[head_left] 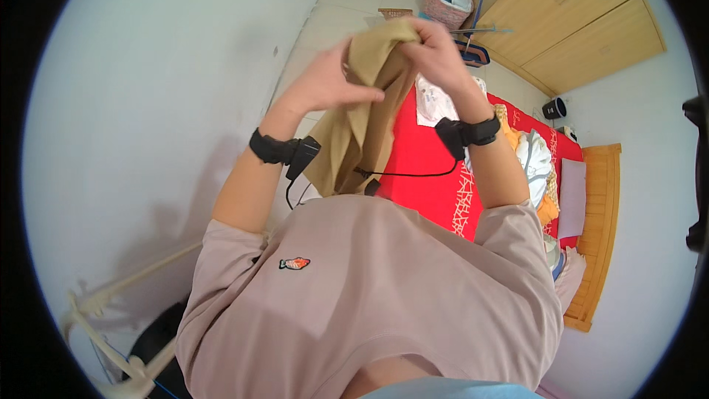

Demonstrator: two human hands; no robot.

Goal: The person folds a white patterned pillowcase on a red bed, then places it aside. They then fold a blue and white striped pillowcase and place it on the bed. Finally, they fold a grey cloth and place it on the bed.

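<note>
A khaki piece of cloth [337,144], perhaps a garment, hangs in folds in front of my chest. At its upper right edge, my right hand [437,59] grips the fabric, fingers curled over the top. My left hand [329,87] holds the cloth's left side; its thumb lies across the front while the other fingers are partly hidden behind the folds. Slight motion blur softens both hands. Each wrist wears a black strap with a small black box, and thin cables run from them.
Right of me is a bed with a red sheet [422,170], a folded white cloth [436,103], heaped clothes [535,159] and a wooden headboard [600,229]. Wooden cabinets [569,11], a laundry basket [448,4] and a black bin [554,108] stand beyond. A pale rack [136,288] is lower left.
</note>
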